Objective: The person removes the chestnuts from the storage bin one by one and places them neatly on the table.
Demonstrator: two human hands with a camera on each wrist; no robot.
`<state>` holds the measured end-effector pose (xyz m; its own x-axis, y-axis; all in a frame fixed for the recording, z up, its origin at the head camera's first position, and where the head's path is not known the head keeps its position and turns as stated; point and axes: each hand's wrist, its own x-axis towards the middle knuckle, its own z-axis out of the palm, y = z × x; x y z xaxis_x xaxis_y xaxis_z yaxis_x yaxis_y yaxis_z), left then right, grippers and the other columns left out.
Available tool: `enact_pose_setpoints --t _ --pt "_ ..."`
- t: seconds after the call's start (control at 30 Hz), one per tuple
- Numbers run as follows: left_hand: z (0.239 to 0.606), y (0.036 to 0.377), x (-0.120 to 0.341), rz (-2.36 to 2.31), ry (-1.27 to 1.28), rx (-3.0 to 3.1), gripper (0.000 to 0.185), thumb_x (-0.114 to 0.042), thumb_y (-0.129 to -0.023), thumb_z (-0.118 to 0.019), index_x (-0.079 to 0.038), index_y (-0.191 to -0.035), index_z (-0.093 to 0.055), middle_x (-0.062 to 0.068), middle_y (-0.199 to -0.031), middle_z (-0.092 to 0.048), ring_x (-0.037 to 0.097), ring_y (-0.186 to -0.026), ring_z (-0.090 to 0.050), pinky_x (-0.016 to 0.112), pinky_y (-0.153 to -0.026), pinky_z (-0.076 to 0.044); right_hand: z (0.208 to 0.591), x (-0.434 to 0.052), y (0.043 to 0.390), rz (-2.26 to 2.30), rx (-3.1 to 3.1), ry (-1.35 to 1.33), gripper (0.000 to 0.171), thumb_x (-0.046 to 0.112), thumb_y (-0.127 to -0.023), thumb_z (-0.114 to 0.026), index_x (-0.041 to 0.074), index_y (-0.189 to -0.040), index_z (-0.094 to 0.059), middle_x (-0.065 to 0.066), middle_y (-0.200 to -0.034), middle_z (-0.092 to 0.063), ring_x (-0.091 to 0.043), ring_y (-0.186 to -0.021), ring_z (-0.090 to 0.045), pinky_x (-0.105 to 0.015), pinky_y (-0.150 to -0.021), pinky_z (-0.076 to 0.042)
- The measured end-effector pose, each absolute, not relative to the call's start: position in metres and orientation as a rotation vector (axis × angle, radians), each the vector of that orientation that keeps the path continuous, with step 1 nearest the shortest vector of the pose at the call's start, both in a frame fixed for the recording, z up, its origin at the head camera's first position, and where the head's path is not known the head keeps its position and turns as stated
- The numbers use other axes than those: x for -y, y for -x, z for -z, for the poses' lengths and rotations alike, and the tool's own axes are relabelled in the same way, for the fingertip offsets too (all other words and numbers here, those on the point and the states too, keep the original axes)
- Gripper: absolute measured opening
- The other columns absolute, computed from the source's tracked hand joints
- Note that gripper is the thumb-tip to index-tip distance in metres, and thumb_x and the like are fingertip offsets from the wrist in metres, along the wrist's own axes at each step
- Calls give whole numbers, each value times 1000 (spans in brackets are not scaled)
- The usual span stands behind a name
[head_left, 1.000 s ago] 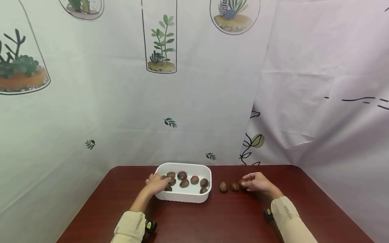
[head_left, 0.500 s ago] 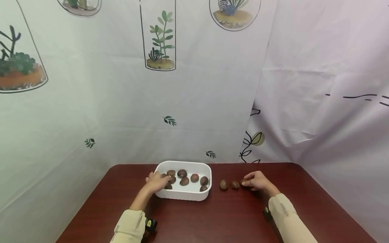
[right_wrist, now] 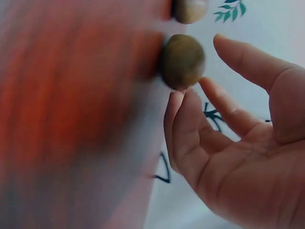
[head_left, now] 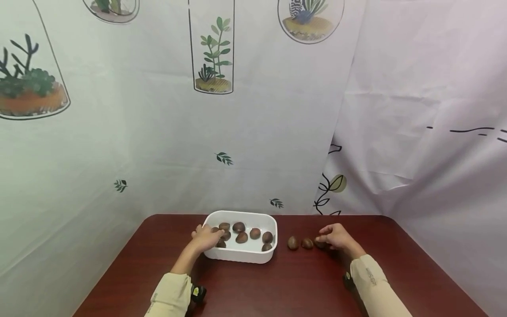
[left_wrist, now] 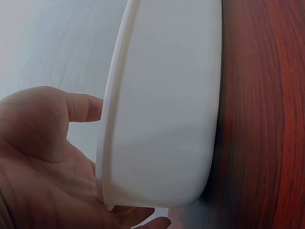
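Observation:
A white rectangular tray (head_left: 242,256) stands on the table with several brown chestnuts (head_left: 241,237) in it. My left hand (head_left: 206,238) holds the tray at its left end. In the left wrist view the thumb lies over the rim and fingers lie along the outside wall. Right of the tray, three chestnuts form a row: a left one (head_left: 292,243), a middle one (head_left: 306,243) and a right one (head_left: 320,243). My right hand (head_left: 336,237) is at the right one. The right wrist view shows its fingertips at the nearest chestnut (right_wrist: 183,62), the thumb apart from it.
The dark red wooden table (head_left: 257,290) has rounded far corners. Behind it hangs a white cloth (head_left: 269,132) printed with plants and jars. A small black device (head_left: 197,293) sits at the left wrist, another (head_left: 348,280) at the right wrist.
My right hand has lowered the third chestnut to the table beside the other two, and its fingers have loosened. The left hand keeps its place on the tray. The head view shifts slightly.

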<state>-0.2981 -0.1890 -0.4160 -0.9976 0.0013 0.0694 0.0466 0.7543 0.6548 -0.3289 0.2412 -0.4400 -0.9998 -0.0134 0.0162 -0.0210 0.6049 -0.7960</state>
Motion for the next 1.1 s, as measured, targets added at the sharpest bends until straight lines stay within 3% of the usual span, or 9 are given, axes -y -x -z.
enact_pose_setpoints --t 0.2,0.43,0.57,0.77,0.9,1.1 --pt "414 298 189 1111 67 2857 36 -28 -92 -56 8 -92 -61 26 -105 -56 46 -111 -36 58 -92 -26 421 -225 328 -1386 2780 -94 34 12 -86 -75 -11 -111 -66 -16 -96 -70 -20 -75 -63 -35 -59 -53" --pt "412 299 188 1095 71 2848 37 -28 -92 -58 8 -93 -61 25 -102 -58 45 -109 -37 57 -90 -27 402 -190 324 -1602 2760 -266 34 20 -93 -69 -6 -115 -67 -19 -109 -70 -32 -92 -69 -40 -70 -57" --pt "413 300 187 1079 82 2855 33 -28 -92 -57 5 -88 -60 23 -100 -59 44 -110 -38 57 -90 -26 401 -170 324 -1666 2740 -328 34 19 -93 -69 -5 -116 -67 -20 -106 -70 -32 -91 -70 -39 -72 -57" --pt "412 301 187 1090 65 2869 41 -29 -92 -57 11 -100 -60 26 -106 -56 45 -110 -36 57 -91 -27 398 -136 324 -1749 2663 -419 33 15 -94 -67 -9 -117 -65 -22 -111 -68 -38 -97 -68 -43 -77 -57" --pt "412 304 188 1058 75 2875 36 -29 -92 -56 6 -92 -61 24 -104 -59 44 -111 -37 57 -91 -27 398 -111 328 -1802 2595 -512 33 9 -94 -65 -14 -117 -62 -24 -108 -68 -41 -96 -69 -46 -79 -56" --pt "415 303 187 1055 80 2889 36 -29 -93 -56 6 -94 -61 25 -106 -58 45 -112 -37 57 -91 -27 405 -75 327 -1874 2613 -545 31 7 -92 -67 -13 -116 -64 -24 -105 -69 -42 -95 -69 -42 -78 -57"
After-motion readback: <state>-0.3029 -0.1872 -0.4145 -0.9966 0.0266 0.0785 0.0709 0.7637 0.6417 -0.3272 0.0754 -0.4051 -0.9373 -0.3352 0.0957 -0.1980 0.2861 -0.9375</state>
